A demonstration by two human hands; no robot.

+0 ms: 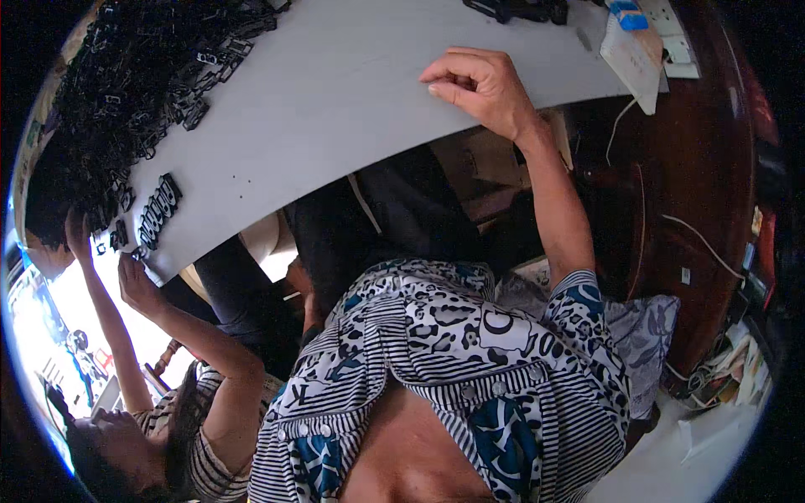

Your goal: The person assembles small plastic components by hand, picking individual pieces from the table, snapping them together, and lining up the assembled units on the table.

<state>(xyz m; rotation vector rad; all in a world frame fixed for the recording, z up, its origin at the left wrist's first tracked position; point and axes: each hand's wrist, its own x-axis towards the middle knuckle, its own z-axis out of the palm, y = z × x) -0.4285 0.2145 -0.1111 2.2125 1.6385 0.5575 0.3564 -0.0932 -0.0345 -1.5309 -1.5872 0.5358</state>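
Note:
My right hand (480, 84) hovers over the near edge of the pale grey table (335, 92). Its fingers are loosely curled, with a small gap between thumb and forefinger; nothing shows between them. My left hand (300, 277) hangs low beside my dark-trousered leg, at the left of my lap. Its fingers are mostly hidden, so what it does there cannot be made out. At the table's far edge, beyond my right hand, lie several black plastic parts (511, 10).
A large heap of small black buckle-like parts (151, 75) covers the table's left end. Beside it runs a short row of black parts (159, 210), near a co-worker's hands (141, 285). A white box-like device (633, 59) with a cable and blue item stands right.

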